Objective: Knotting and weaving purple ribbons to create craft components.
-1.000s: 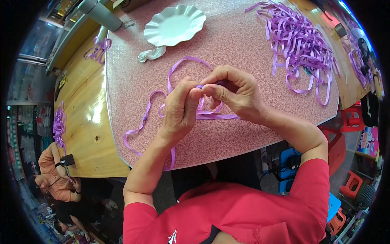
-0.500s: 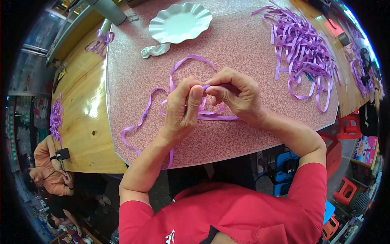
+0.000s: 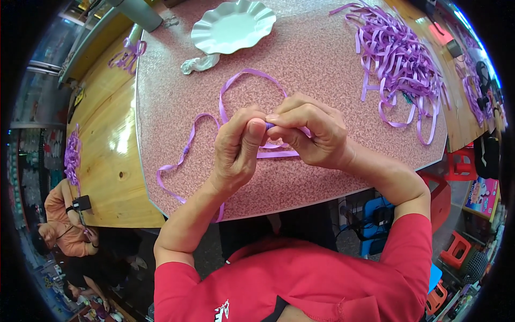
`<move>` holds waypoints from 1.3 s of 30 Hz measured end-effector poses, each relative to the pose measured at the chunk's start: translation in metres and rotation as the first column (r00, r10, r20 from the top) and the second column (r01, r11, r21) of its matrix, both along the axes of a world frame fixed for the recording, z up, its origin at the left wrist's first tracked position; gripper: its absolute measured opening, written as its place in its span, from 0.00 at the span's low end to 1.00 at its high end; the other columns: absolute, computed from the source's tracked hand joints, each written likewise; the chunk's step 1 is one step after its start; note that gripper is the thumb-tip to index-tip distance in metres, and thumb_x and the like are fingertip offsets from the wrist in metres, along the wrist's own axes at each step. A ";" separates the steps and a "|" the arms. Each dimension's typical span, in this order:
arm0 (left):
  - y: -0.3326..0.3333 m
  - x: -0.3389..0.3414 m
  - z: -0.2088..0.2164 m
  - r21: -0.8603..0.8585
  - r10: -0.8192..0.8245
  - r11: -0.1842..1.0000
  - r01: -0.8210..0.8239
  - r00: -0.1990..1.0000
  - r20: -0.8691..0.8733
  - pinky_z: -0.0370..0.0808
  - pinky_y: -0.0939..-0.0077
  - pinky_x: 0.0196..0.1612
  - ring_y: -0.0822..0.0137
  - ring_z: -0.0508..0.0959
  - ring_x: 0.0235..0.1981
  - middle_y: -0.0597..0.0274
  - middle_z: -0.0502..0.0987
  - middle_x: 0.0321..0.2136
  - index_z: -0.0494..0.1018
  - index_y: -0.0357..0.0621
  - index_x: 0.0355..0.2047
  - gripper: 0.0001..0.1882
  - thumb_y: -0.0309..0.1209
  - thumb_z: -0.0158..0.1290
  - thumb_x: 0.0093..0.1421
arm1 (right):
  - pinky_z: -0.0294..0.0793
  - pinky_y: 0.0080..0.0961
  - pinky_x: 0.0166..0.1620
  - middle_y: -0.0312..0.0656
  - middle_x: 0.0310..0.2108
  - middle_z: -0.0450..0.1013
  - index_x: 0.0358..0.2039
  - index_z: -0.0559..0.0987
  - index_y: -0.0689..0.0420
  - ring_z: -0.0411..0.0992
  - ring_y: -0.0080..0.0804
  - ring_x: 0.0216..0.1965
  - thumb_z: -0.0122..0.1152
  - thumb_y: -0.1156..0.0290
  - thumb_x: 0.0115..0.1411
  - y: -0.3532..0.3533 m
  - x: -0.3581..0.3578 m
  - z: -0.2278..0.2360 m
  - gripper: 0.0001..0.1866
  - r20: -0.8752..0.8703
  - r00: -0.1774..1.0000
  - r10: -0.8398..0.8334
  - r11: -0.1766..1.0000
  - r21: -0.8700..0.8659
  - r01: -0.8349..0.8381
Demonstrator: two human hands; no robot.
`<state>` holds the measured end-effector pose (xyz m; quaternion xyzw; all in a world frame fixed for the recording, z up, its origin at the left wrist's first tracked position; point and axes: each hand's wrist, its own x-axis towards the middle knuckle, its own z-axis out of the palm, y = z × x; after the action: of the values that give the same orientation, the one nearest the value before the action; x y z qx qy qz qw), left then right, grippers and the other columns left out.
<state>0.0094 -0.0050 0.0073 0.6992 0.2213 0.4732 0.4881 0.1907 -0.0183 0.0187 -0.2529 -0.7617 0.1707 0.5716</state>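
Note:
Just above the pink speckled table (image 3: 171, 102), both my hands meet at a small wound knot in a purple ribbon (image 3: 277, 154). My left hand (image 3: 238, 145) is closed, with its thumb and bent fingers pinching the ribbon on the knot's left side. From the right, the thumb and fingertips of my right hand (image 3: 317, 133) press together on the same knot, hiding part of it. The ribbon loops up behind my hands and trails to the left. A second small knot (image 3: 186, 150) shows on that left strand, which runs down to the table's near edge.
A white scalloped plate (image 3: 197, 29) stands at the back beside a crumpled white wad (image 3: 200, 64). Tangled purple ribbons (image 3: 397, 61) are heaped at the right. On the wooden table (image 3: 107, 182) at left lie more purple ribbons (image 3: 73, 155); another person (image 3: 67, 225) sits there.
My right fingertips have shifted over the knot and cover more of it. Both hands still grip the ribbon. The whole view has drifted slightly.

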 end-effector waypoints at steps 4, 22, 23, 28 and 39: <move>0.001 0.004 -0.001 -0.005 0.057 0.998 -0.057 0.997 -0.051 0.63 0.80 0.28 0.76 0.64 0.24 0.66 0.66 0.23 0.70 0.37 0.36 0.12 0.34 0.43 0.71 | 0.74 0.23 0.26 0.45 0.29 0.75 0.35 0.77 0.61 0.75 0.30 0.26 0.69 0.77 0.52 0.005 0.001 -0.004 0.11 0.017 0.999 -0.046 0.999 0.028 0.045; 0.006 -0.003 -0.003 -0.055 0.138 0.988 -0.143 0.986 -0.098 0.60 0.83 0.26 0.80 0.62 0.25 0.71 0.65 0.25 0.70 0.40 0.38 0.07 0.32 0.47 0.69 | 0.72 0.19 0.37 0.41 0.36 0.74 0.41 0.78 0.61 0.72 0.24 0.36 0.63 0.75 0.60 0.009 0.005 -0.013 0.09 -0.044 0.999 0.014 0.940 -0.340 -0.028; 0.007 -0.004 -0.004 -0.026 0.136 0.990 -0.140 0.984 -0.117 0.61 0.83 0.26 0.79 0.63 0.24 0.70 0.66 0.25 0.69 0.40 0.38 0.07 0.31 0.48 0.68 | 0.72 0.19 0.37 0.41 0.37 0.74 0.41 0.78 0.62 0.72 0.24 0.36 0.63 0.75 0.60 0.009 0.005 -0.014 0.09 -0.062 0.998 0.027 0.927 -0.373 -0.048; 0.007 0.000 0.001 0.151 0.226 0.968 -0.202 0.961 -0.159 0.66 0.81 0.26 0.77 0.69 0.24 0.65 0.71 0.26 0.69 0.39 0.39 0.07 0.29 0.51 0.66 | 0.73 0.19 0.38 0.42 0.38 0.73 0.41 0.77 0.64 0.72 0.23 0.37 0.60 0.74 0.62 0.008 0.006 -0.012 0.09 -0.078 0.996 0.052 0.905 -0.418 -0.080; 0.015 -0.004 -0.005 0.295 0.239 0.940 -0.171 0.947 -0.214 0.67 0.77 0.23 0.72 0.71 0.22 0.62 0.70 0.24 0.68 0.40 0.36 0.08 0.28 0.56 0.62 | 0.75 0.18 0.40 0.41 0.39 0.71 0.43 0.75 0.64 0.72 0.22 0.35 0.56 0.73 0.65 0.003 0.002 -0.009 0.09 -0.311 0.945 0.100 0.774 -0.573 -0.271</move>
<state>0.0057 0.0099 0.0025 0.7859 0.2853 0.4571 0.3035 0.1923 -0.0153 0.0096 -0.3211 -0.6046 0.4942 0.5358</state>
